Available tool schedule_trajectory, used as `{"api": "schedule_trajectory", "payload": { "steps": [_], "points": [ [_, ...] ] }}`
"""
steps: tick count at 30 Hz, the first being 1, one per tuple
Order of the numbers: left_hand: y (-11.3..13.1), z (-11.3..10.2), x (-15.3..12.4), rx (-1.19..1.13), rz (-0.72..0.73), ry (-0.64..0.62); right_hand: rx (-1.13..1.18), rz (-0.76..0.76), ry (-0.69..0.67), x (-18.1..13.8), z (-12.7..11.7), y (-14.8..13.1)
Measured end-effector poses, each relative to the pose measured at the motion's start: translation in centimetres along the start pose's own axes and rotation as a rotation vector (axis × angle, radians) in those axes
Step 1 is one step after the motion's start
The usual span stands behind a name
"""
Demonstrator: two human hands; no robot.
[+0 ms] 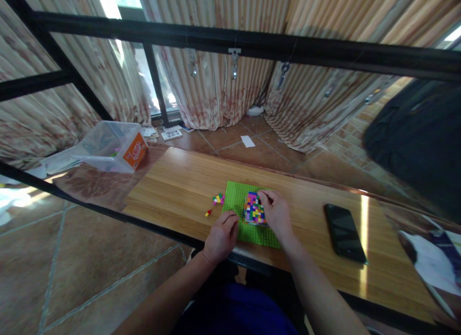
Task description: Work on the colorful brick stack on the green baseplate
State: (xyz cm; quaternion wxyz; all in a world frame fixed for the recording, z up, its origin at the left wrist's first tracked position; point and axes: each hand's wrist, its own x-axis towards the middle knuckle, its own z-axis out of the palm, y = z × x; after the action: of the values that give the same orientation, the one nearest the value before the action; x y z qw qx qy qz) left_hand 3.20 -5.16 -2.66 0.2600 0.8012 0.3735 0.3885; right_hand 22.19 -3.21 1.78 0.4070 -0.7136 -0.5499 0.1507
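Note:
A green baseplate (236, 198) lies on the wooden table (180, 186). On it stands a square block of many-coloured small bricks (253, 208). My right hand (276, 214) rests at the block's right and top edge, fingers curled and pinched against it. My left hand (222, 235) lies on the plate's near left corner with fingers curled in; whether they hold anything is hidden. A few loose coloured bricks (217, 200) lie just left of the plate.
A black phone (344, 232) lies on the table to the right. A clear plastic box with an orange label (115, 145) sits at the far left. Black frame bars (252, 44) cross overhead. A dark bag (421, 133) is at the right.

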Motion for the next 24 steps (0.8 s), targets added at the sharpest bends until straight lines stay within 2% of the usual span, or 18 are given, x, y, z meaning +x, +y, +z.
{"api": "schedule_trajectory", "payload": {
  "steps": [3,5,8,11,13,17,20,24],
  "points": [
    [0.0,-0.4,0.1,-0.035,-0.013,0.023,-0.008,-0.011,0.0,0.0,-0.1,0.0],
    [0.0,-0.6,0.3,-0.059,-0.028,0.041,-0.027,-0.044,0.061,-0.2,-0.4,-0.1],
    [0.0,-0.9,0.4,-0.09,-0.051,0.07,-0.069,-0.147,0.203,-1.3,-1.2,-1.0],
    [0.0,-1.0,0.5,-0.119,-0.059,0.107,-0.104,-0.267,0.236,-3.3,-1.7,-2.5],
    [-0.1,-1.1,0.5,-0.138,-0.058,0.131,-0.09,-0.327,0.203,-5.0,-1.5,-3.5],
    [-0.6,-1.1,0.5,-0.203,-0.048,0.165,-0.06,-0.35,0.001,-7.5,0.4,-4.9],
    [-1.1,-1.1,0.4,-0.269,-0.037,0.183,-0.133,-0.31,-0.08,-8.0,2.0,-5.3],
    [-1.5,-0.9,0.1,-0.386,-0.049,0.183,-0.221,-0.26,-0.118,-7.6,3.0,-5.5]
  ]
}}
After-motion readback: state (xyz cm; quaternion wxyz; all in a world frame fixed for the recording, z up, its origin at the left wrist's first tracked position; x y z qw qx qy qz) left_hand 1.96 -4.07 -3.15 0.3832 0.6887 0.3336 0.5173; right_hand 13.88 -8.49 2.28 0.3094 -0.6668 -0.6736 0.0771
